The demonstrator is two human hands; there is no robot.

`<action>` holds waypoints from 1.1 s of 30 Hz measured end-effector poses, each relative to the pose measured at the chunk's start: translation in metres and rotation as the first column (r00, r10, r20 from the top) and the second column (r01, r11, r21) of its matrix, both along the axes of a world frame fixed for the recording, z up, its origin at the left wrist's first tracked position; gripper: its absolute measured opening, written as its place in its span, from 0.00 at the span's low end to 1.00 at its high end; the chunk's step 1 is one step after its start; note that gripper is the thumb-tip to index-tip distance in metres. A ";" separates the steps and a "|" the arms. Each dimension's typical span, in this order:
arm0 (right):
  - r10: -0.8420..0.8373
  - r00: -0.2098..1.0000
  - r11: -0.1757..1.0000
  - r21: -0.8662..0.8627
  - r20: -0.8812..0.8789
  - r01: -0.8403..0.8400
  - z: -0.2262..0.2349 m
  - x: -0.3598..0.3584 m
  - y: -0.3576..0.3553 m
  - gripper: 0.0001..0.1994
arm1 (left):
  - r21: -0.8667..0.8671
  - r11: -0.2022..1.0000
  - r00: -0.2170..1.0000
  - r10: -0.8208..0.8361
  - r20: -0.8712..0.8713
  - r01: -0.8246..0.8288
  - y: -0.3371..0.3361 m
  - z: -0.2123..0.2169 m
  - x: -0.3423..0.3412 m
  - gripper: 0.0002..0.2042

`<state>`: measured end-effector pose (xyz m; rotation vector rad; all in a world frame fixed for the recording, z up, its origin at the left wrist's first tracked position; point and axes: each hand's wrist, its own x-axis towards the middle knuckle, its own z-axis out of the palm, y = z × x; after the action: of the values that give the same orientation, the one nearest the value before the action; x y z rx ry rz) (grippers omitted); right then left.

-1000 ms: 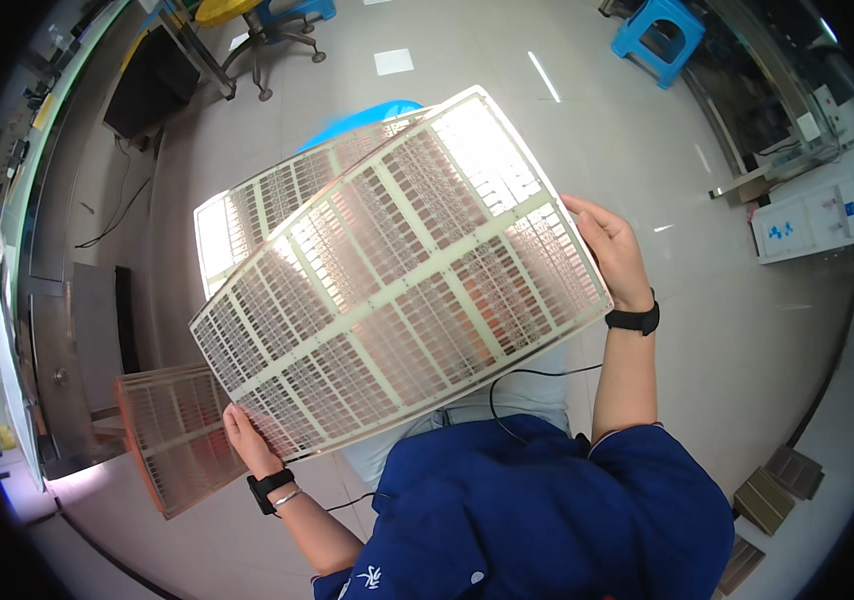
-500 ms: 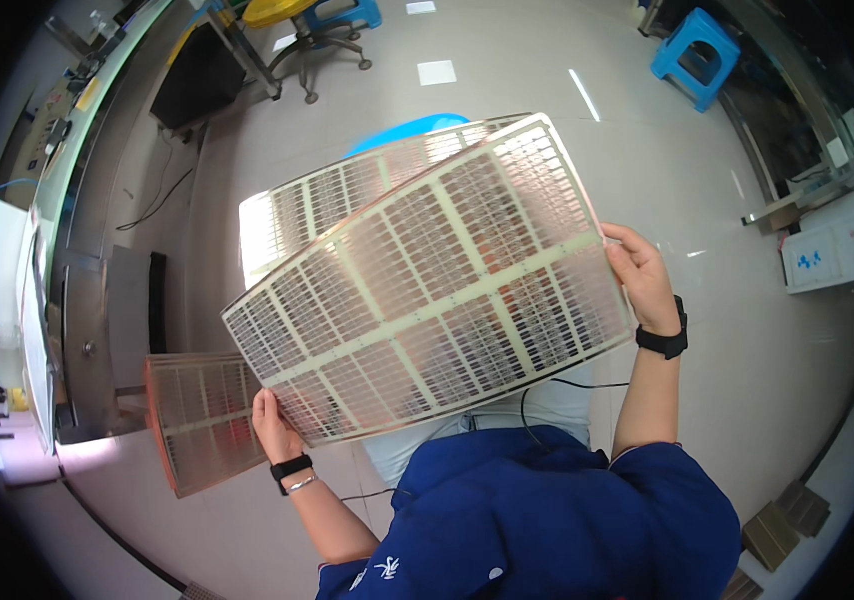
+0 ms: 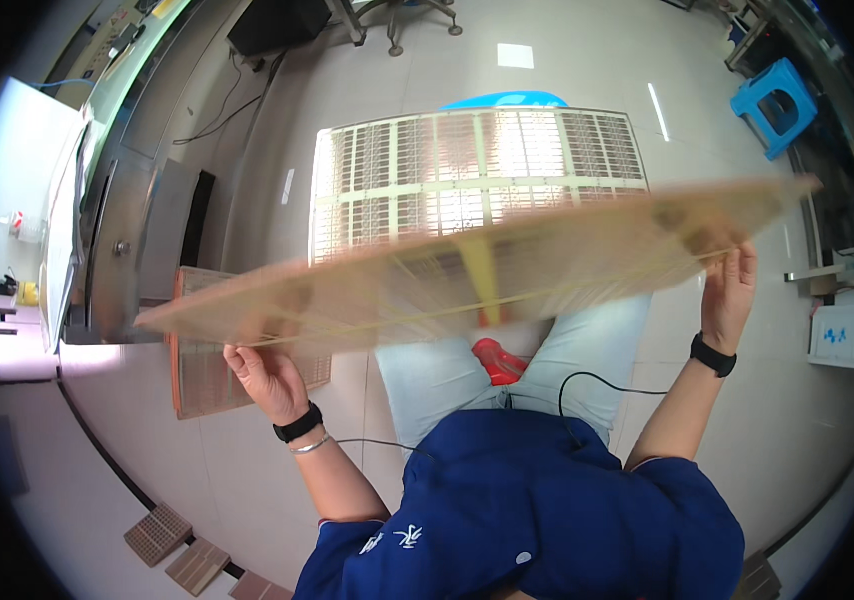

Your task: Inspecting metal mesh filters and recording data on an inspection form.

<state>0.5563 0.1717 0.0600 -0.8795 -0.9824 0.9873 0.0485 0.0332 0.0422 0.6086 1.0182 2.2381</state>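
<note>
A large thin circuit board panel [image 3: 387,290] is raised across my lap, tilted steeply so its face is foreshortened and blurred by motion. My left hand [image 3: 272,385] pinches its near edge toward the left end, thumb and fingers closed on it. The same edge is gripped farther right by my right hand [image 3: 729,300]. Beyond it another slotted panel [image 3: 477,185], pale and shiny, lies flat over a blue stool [image 3: 507,100]; its near part is hidden by the raised panel.
More copper-edged panels [image 3: 202,390] lean low on the left, beside a metal cabinet [image 3: 127,215]. A blue plastic stool [image 3: 775,105] stands far right. Small brown boards [image 3: 159,533] rest along the lower left. A black cable [image 3: 602,375] crosses my lap.
The held panel has swung from showing its slotted face to a nearly edge-on tilt. Both hands have moved apart, uncovering the panel on the stool. My view has shifted left.
</note>
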 end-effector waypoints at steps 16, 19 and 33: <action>0.075 0.803 0.989 -0.060 -0.591 -0.137 0.019 -0.047 0.053 0.18 | -0.183 0.973 0.988 -0.125 0.092 0.140 0.024 0.030 0.072 0.19; 0.093 0.814 0.987 -0.057 -0.573 -0.153 0.025 -0.048 0.054 0.18 | -0.161 0.937 0.939 -0.276 0.205 0.311 0.024 0.025 0.071 0.19; 0.123 0.871 0.955 -0.183 -0.476 -0.235 -0.004 -0.083 -0.003 0.19 | -0.035 0.742 0.664 -0.577 0.474 0.670 0.016 0.009 0.077 0.30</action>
<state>0.4736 0.1687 0.0556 -0.7024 -0.5498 1.4206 0.1253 0.0489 0.0515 0.2731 0.6519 1.5149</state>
